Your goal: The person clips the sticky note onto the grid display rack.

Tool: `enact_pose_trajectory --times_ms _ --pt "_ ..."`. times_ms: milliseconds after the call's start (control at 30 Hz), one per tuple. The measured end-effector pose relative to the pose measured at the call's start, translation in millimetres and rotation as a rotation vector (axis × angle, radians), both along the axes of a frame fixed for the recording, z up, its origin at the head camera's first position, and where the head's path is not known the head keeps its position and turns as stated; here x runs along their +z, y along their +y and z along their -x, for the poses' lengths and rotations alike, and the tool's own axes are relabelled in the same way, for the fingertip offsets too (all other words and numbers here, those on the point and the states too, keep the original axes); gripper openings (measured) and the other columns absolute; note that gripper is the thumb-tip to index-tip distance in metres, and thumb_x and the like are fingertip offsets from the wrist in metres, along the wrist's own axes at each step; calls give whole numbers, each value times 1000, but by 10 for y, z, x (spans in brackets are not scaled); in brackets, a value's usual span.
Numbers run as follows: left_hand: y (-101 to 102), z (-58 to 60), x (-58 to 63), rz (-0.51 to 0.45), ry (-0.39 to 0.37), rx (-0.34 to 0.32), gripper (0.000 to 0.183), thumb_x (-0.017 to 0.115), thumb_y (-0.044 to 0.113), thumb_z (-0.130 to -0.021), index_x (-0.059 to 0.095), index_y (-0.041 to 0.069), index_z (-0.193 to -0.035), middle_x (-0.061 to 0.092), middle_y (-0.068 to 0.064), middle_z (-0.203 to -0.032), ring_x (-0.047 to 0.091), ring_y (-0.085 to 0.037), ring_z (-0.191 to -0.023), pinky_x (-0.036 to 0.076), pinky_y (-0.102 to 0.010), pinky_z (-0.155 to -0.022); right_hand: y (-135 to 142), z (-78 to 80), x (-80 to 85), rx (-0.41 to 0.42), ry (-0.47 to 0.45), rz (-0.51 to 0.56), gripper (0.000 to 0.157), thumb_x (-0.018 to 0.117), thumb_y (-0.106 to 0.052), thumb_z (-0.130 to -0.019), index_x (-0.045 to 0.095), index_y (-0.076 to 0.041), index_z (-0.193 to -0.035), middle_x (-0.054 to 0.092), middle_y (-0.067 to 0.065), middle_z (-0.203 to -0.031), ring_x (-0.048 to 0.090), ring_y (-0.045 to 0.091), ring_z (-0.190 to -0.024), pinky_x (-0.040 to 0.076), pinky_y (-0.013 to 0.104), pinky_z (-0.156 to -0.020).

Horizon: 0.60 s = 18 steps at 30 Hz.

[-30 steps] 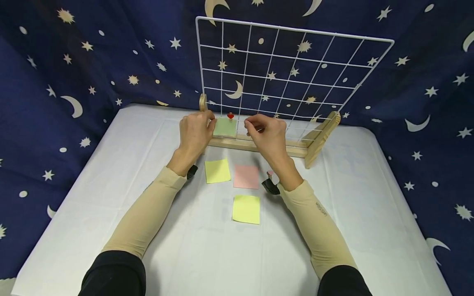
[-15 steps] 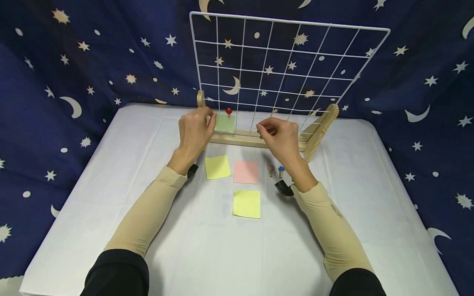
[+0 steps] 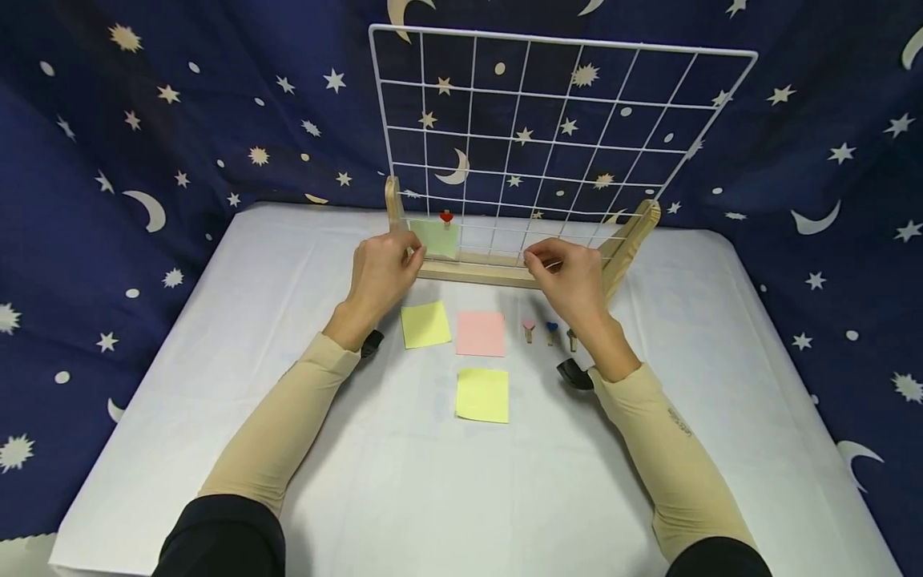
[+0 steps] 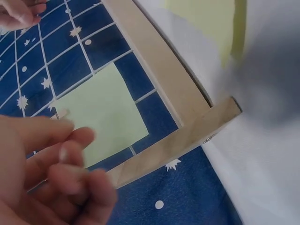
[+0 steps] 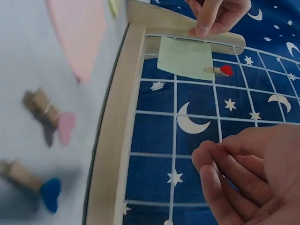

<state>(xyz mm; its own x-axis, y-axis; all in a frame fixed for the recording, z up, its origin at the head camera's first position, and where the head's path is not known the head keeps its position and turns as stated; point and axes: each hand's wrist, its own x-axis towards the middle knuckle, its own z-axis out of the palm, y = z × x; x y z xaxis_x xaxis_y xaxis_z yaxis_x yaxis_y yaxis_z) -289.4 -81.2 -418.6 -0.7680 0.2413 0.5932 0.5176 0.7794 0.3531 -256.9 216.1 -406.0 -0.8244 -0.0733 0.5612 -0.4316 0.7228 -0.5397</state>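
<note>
A pale green sticky note (image 3: 437,239) hangs on the white wire grid (image 3: 534,104), clipped at its upper right corner by a small clothespin with a red heart (image 3: 446,217). My left hand (image 3: 385,264) is at the note's left edge, fingers loosely bent with nothing between them; in the left wrist view the fingers (image 4: 70,173) overlap the note, and contact is unclear. Farther right, in front of the grid's lower part, my right hand (image 3: 573,280) holds nothing. Its fingers (image 5: 220,164) are relaxed and slightly bent in the right wrist view.
Two yellow notes (image 3: 425,324) (image 3: 482,395) and a pink note (image 3: 481,333) lie on the white table. To their right are clothespins with a pink heart (image 3: 529,326) and a blue heart (image 3: 552,328), plus another clothespin (image 3: 573,340) by the right wrist. A wooden stand (image 3: 476,273) supports the grid.
My right hand has moved right, away from the green note, uncovering clothespins on the table. My left hand has dropped slightly. The green note stays clipped in place.
</note>
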Motion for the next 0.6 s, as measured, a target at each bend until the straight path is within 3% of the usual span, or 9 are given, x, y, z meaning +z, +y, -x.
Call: enact_pose_trajectory --times_ms 133,600 --pt "15 -38 -37 43 -76 1 12 74 14 -95 81 8 -89 65 -5 -61 57 -25 -56 45 -43 -52 128 -53 -40 0 -10 -22 11 73 -11 -97 81 -3 -97 80 10 -84 77 28 -76 62 43 -70" --pt "-111 -155 -159 196 -266 -23 12 78 16 -93 80 8 -85 76 -6 -77 69 -31 -69 54 -47 -62 547 -230 -208 4 -167 -122 12 71 -4 -97 80 2 -103 79 17 -89 76 32 -77 63 48 -72"
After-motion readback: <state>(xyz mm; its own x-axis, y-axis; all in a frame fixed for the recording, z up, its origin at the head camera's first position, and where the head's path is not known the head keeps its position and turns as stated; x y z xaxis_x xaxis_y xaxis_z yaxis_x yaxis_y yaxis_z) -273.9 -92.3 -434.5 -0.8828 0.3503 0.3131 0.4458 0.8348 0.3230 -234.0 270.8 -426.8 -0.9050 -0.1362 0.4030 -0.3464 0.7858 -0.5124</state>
